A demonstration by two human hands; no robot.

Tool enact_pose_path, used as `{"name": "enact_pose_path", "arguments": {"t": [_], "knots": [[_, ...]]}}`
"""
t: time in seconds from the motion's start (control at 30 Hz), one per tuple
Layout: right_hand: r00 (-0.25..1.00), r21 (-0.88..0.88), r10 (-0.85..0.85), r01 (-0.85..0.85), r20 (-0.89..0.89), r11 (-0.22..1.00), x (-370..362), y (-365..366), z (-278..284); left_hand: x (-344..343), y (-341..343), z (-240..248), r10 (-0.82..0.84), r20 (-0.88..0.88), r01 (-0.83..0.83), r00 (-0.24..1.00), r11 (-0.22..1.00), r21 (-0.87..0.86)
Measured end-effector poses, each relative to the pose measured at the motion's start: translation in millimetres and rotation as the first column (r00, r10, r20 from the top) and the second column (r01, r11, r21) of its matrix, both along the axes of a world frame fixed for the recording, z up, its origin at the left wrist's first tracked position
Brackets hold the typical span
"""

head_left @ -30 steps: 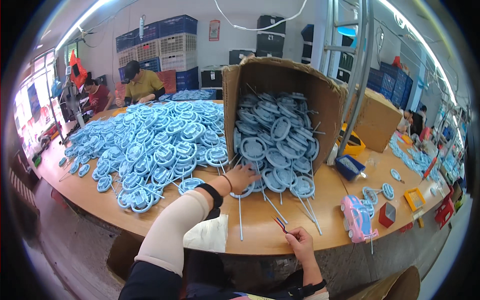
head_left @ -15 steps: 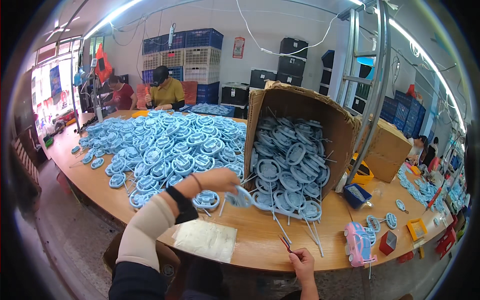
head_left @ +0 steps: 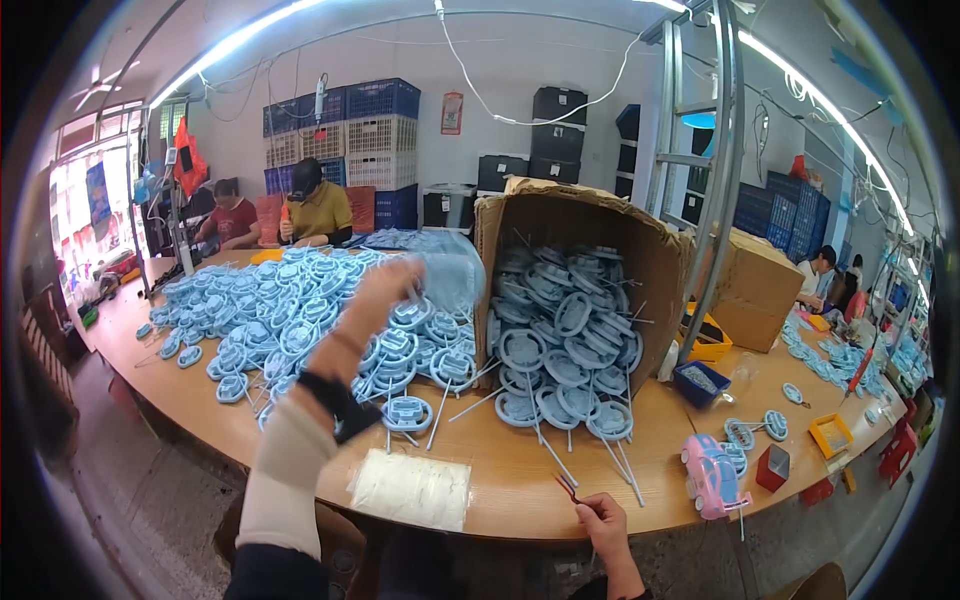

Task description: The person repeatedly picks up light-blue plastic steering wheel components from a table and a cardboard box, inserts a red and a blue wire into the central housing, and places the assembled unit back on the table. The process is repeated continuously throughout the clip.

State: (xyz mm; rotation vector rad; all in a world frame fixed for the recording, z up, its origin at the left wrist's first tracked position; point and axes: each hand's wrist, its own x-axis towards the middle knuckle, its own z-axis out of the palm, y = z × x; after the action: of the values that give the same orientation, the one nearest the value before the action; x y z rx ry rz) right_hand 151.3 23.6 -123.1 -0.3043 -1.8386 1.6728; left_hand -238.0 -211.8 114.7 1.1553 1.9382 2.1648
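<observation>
My left hand (head_left: pixel 392 287), smeared by motion, is raised over the big heap of light-blue oval plastic parts (head_left: pixel 330 310). A blurred light-blue part (head_left: pixel 450 272) shows right at its fingertips; whether the fingers still grip it cannot be made out. A dark band circles the wrist, above a pale sleeve. Near the front edge of the table, my right hand (head_left: pixel 603 522) is closed on a thin two-pronged red and dark thing (head_left: pixel 567 488), with its prongs pointing up and left. Beyond it, an open cardboard box (head_left: pixel 660 260) lies on its side, with more of the blue parts (head_left: pixel 570 340) spilling from its mouth.
A clear bag with pale contents (head_left: pixel 412 490) lies at the front edge. To the right are a pink toy car (head_left: pixel 712 477), a small red box (head_left: pixel 773 467), a yellow tray (head_left: pixel 830 435) and a blue bin (head_left: pixel 700 383). A metal ladder (head_left: pixel 712 200) rises behind. Other people work farther off.
My left hand has swung up and away from the box mouth to above the heap, the blue part moving with it. My right hand stays in nearly the same place. The view has shifted slightly.
</observation>
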Motion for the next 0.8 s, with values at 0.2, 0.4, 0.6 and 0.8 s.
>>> {"name": "enact_pose_path", "arguments": {"t": [0.2,0.4,0.6,0.8], "knots": [[0.995,0.210,-0.087,0.073,0.058,0.975,14.6,-31.2,60.3,187.9,33.7,-103.9,-0.309,0.385,0.362,0.870,0.930,-0.071],[0.987,0.511,-0.158,0.127,0.018,0.850,31.7,-27.2,92.8,224.4,54.2,-132.8,-0.342,0.426,0.377,0.838,0.926,0.002],[0.983,0.549,-0.175,0.114,0.060,0.828,32.7,-20.8,98.1,224.9,62.1,-141.7,-0.408,0.449,0.450,0.795,0.893,0.013],[0.991,0.560,-0.124,0.072,0.056,0.826,24.1,-15.5,92.3,226.7,72.4,-156.3,-0.411,0.530,0.463,0.742,0.886,0.040]]}}
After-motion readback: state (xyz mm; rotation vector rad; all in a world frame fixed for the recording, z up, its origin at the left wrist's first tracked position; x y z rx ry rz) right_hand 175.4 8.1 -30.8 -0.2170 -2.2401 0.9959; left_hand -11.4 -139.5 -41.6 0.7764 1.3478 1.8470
